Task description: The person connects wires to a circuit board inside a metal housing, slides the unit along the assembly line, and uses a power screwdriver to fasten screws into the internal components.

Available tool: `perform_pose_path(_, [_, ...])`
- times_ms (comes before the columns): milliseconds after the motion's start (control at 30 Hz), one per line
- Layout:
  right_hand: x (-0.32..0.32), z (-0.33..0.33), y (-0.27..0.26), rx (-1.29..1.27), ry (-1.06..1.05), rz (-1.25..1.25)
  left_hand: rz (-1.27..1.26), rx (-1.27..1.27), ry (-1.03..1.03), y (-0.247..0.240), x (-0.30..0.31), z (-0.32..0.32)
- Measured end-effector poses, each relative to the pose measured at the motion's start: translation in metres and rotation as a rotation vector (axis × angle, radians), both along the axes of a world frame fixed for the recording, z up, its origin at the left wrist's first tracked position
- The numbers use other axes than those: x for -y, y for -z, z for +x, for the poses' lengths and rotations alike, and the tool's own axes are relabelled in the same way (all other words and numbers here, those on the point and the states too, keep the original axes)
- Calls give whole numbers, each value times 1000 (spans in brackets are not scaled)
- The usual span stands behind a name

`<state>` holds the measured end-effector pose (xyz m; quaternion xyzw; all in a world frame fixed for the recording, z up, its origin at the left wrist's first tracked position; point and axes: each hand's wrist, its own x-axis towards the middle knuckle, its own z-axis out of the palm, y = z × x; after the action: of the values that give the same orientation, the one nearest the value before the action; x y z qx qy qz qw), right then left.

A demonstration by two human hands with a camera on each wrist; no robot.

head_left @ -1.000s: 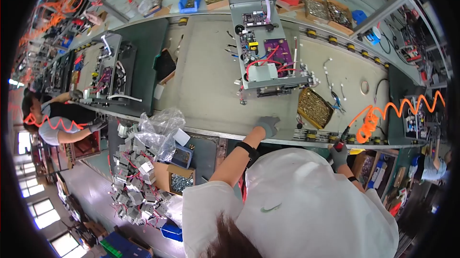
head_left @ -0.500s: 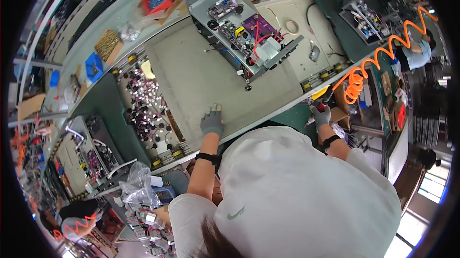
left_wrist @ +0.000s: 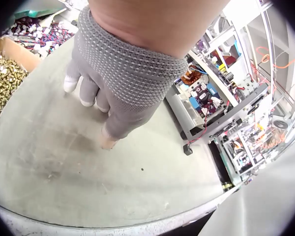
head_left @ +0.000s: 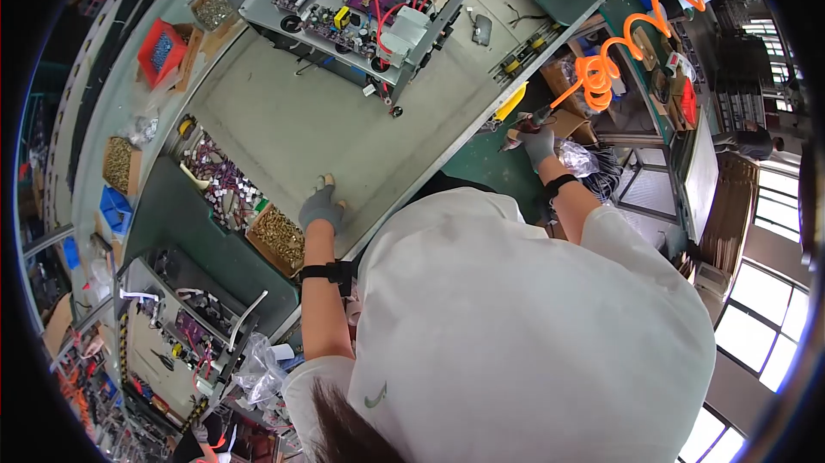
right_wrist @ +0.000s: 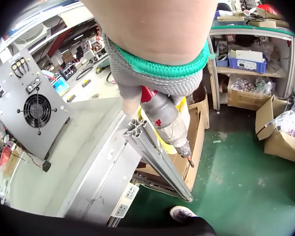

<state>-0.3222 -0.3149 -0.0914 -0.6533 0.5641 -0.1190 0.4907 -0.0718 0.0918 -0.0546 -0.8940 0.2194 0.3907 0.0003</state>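
My left hand, in a grey knit glove, rests with extended fingers on a pale flat board near its left end. In the left wrist view, white-tipped fingers spread downward and the thumb comes close to the surface. Beyond the front edge, my right hand grips a power screwdriver, its bit pointing down toward the floor. An orange coiled hose runs to it. On the board stands a grey metal chassis with a fan grille, open on top with circuit boards and red wires.
A box of brass-coloured fasteners lies beside the board's left end, near a heap of wired connectors. An aluminium profile post stands just under the screwdriver. Cardboard boxes sit on the green floor.
The head view has swung round, bringing the right-hand side further in. My left hand has shifted leftward relative to the chassis. My right hand, still holding the screwdriver, has moved out from the bench edge.
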Motion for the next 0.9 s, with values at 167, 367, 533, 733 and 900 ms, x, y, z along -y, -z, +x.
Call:
perform_pose_path(167, [7, 9, 18, -75, -95, 21, 9, -60, -34, -4, 5, 6])
perform_pose_path(367, [1, 10, 47, 107, -39, 240, 184, -107, -9, -14, 22, 4])
perform_pose_path(533, [-13, 9, 72, -72, -34, 36, 151, -90, -23, -30, 50, 11])
perform_pose_path(733, [-29, -3, 61, -354, -135, -121, -339, 40, -181, -54, 101, 31])
perform_pose_path(900, [-32, 28, -12, -604, -444, 522, -631, -31, -354, -29, 141, 63])
